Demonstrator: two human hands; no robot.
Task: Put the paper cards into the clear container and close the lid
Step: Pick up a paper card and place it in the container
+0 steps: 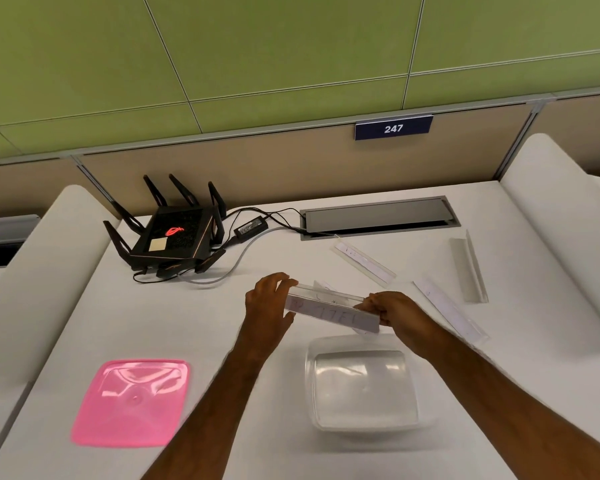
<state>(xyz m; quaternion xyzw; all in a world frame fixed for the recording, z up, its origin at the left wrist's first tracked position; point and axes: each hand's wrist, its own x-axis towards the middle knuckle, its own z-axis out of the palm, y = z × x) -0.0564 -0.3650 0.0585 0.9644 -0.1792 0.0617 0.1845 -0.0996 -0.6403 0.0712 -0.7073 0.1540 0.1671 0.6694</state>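
I hold a long clear sleeve with a handwritten paper card (329,311) inside it, above the table. My left hand (269,306) grips its left end and my right hand (400,315) pinches its right end. Just below it, nearer to me, stands the clear container (362,384), open, with nothing visible inside. Its pink lid (132,401) lies flat at the front left. Two more card sleeves lie on the table, one (364,261) behind my hands and one (447,308) to the right. A folded clear holder (468,268) stands at the far right.
A black router (174,237) with antennas sits at the back left, with its power brick (250,228) and cables trailing to a grey cable hatch (378,216). White padded dividers flank the desk. A partition with a sign reading 247 (393,128) closes the back.
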